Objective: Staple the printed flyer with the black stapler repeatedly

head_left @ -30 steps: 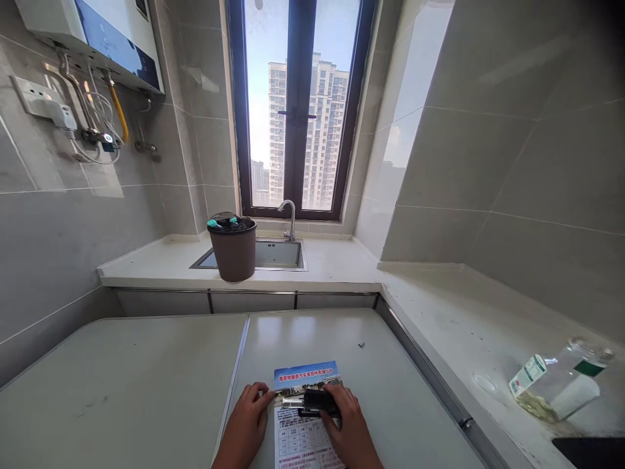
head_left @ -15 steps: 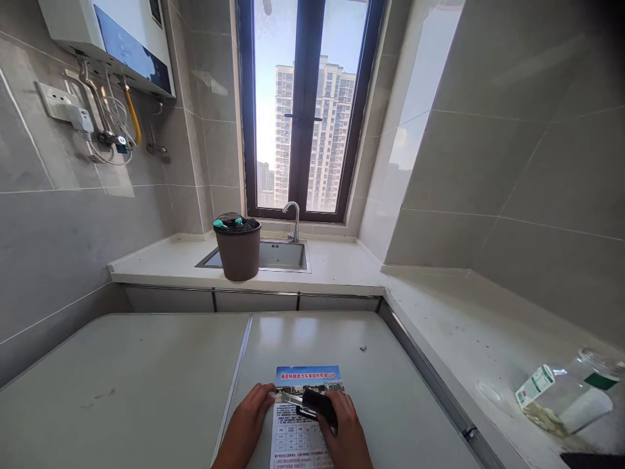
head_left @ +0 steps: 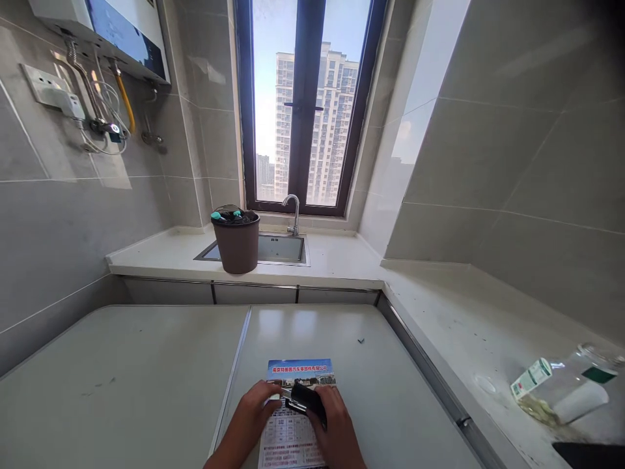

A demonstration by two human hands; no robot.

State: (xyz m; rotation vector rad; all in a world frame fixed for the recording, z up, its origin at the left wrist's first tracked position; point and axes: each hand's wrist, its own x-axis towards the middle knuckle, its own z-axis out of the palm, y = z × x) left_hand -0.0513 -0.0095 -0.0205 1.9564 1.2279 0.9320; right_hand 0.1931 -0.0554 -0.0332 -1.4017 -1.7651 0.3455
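Note:
A black stapler with a bare metal front part is held above a printed leaflet. My right hand wraps round the black rear end of the stapler. At the metal front end, my left hand pinches with thumb and fingertips. The leaflet lies flat under both hands, with a blue top edge, a picture band and red and black print below. Its lower part is partly covered by my hands. Farther up the table lies a small dark piece, perhaps a bit of staple strip.
A pale table with a centre seam stands against the white counter. A brown bucket holding black plastic sits by the sink. Clear jars stand on the right counter, with a dark object below.
My left hand has moved from the leaflet's left edge to the stapler's metal front end. The leaflet and the stapler sit slightly farther left. The view has tilted a little.

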